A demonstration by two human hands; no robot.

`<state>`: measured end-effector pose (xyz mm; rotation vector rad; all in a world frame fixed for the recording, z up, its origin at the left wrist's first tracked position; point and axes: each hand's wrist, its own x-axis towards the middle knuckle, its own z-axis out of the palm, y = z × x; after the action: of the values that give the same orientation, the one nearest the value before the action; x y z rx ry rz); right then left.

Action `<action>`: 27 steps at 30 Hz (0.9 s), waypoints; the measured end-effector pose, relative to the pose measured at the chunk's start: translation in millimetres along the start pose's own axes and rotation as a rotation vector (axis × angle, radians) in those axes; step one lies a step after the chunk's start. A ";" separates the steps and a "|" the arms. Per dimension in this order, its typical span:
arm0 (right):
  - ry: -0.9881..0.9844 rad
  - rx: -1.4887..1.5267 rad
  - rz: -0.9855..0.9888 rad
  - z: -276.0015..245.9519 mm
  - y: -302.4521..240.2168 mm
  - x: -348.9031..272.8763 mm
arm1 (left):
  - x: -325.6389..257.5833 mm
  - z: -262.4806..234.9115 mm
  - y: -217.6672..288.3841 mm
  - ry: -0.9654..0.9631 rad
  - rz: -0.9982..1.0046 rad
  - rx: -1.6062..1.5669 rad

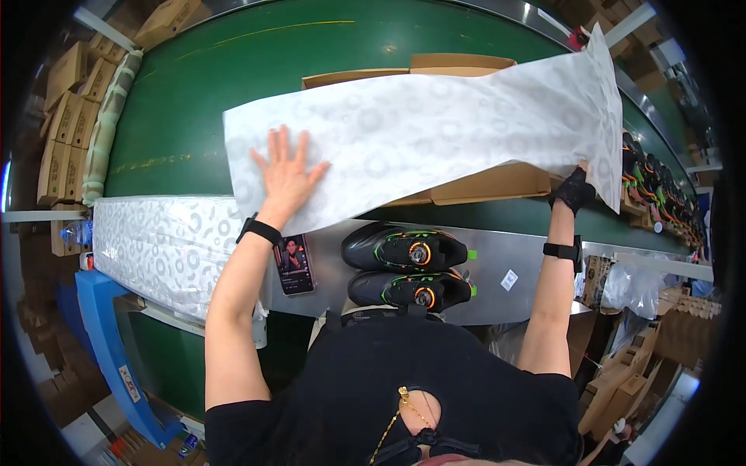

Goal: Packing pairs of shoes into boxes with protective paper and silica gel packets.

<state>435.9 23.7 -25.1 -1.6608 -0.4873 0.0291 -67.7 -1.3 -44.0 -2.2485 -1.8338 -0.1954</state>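
Note:
A long sheet of white tissue paper [435, 116] with a pale grey pattern stretches over an opened brown cardboard box [489, 185], hiding most of it. My left hand [287, 171] rests spread on the sheet's left end, holding nothing. At the other end, my right hand [573, 190], in a black fingerless glove, is closed on the paper's near edge, with some fingers hidden. Toward me, on a metal ledge, lie two black sneakers [404, 248] side by side, with green tabs and orange-ringed dials.
A green conveyor belt [171, 147] runs beyond the ledge. At left are a stack of patterned tissue paper [167, 248], a blue frame [124, 365] and piled cardboard boxes [70, 155]. A phone [294, 266] lies near my left forearm. More sneakers [660, 186] line the far right.

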 end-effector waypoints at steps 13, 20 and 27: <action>-1.576 -0.587 -1.118 -146.7 -27.8 -207.5 | -22.2 24.2 -135.6 -0.474 -0.928 -1.175; -1.521 -0.406 -1.335 -128.0 -39.0 -232.7 | -26.2 38.6 -128.7 -0.253 -0.793 -1.608; -1.622 0.196 0.084 -51.5 -141.7 -249.5 | -32.1 -1.7 -139.6 0.010 -0.510 -1.181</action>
<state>182.6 -97.5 53.4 -1.1426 -1.5198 1.5021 -210.7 -5.8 -37.1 -2.1639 -2.6437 -1.7552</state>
